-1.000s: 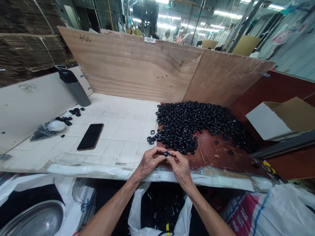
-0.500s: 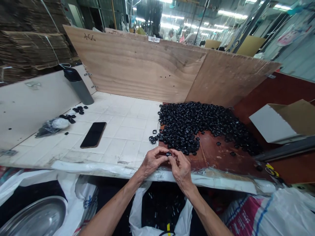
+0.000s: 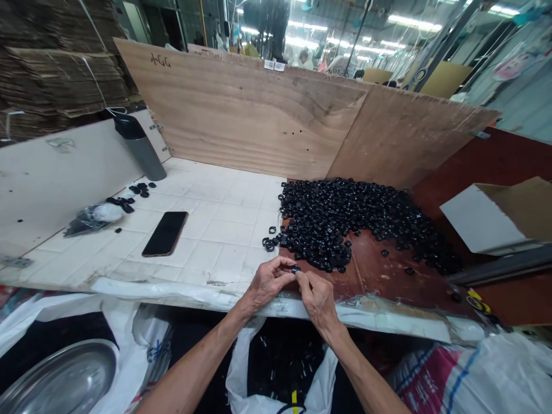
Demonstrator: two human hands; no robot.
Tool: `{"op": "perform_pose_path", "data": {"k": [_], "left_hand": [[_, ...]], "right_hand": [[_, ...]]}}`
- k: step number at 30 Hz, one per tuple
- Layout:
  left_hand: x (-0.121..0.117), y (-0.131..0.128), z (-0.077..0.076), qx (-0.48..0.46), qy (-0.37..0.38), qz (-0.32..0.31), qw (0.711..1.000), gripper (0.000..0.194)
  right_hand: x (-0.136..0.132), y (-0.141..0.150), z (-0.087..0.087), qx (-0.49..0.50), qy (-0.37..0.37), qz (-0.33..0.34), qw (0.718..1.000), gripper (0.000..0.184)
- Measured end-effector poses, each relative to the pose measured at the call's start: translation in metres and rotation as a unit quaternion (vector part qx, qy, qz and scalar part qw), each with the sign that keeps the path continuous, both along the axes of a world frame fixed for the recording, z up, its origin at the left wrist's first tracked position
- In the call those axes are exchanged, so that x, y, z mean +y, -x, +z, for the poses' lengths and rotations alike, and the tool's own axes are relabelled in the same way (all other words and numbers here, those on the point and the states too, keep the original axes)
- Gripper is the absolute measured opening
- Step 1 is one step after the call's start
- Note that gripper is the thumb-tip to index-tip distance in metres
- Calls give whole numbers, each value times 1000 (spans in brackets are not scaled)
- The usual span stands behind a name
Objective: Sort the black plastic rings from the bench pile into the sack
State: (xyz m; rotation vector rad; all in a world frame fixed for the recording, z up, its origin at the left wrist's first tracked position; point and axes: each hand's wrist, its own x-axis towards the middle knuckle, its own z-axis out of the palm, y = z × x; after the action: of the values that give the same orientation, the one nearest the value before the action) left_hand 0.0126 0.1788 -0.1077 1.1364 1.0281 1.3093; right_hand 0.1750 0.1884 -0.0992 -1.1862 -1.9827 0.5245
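Ring: small black ring (image 3: 295, 268) held up at the front edge of the bench, between the two hands, at lower center of the frame. It is too small and dark to show a long axis or which way its hole faces.

Left hand: left hand (image 3: 269, 282) closed, its fingers curled over from the left and reaching the ring.

Right hand: right hand (image 3: 317, 299) closed, fingertips pinched against the ring from below right; the left seems slightly nearer, though the fingers hide much of it.

Pile: heap of black rings (image 3: 345, 224) just beyond the hands, spread over a brown board (image 3: 383, 282), center right.

Bench: white tiled bench (image 3: 219, 247) to the left, holding a phone (image 3: 165, 233), a gray water bottle (image 3: 140, 155), a few loose rings (image 3: 140, 190) and a clear plastic bag (image 3: 92, 221).

Below: white sack (image 3: 239, 374) with dark pieces inside, under the hands; steel basin (image 3: 60, 374) at lower left.

Room: plywood board (image 3: 241, 109) stands behind the bench; stacked cardboard (image 3: 64, 80) fills the upper left; a co-worker (image 3: 304, 60) is far off under bright factory lights.
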Motion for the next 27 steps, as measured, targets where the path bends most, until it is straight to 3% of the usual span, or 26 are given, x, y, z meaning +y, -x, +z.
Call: {"op": "perform_pose_path", "data": {"k": [5,11,15,19,23,27], "left_hand": [[-1,1,5,-2,6,-5,1000,29],[1,3,1,9,-6,-17,1000,30],[1,4,-1,20,-14,-27,999,29],[-1,2,-1,13,-3,-30,999,30],[-6,-4,2,-4,18,-9,1000,29],[-15,-6,6,-29,37,11,999,31]], "right_hand": [[-2,0,2,45,14,-5,999,26],[-1,-1,6,84,29,1,996,21],[0,-1,4,88,47,-30,995,23],[-2,-1,4,94,38,-3,995,22],[-7,1,9,88,97,-33,991,32],[-12,3,11,117,63,4,991,23]]}}
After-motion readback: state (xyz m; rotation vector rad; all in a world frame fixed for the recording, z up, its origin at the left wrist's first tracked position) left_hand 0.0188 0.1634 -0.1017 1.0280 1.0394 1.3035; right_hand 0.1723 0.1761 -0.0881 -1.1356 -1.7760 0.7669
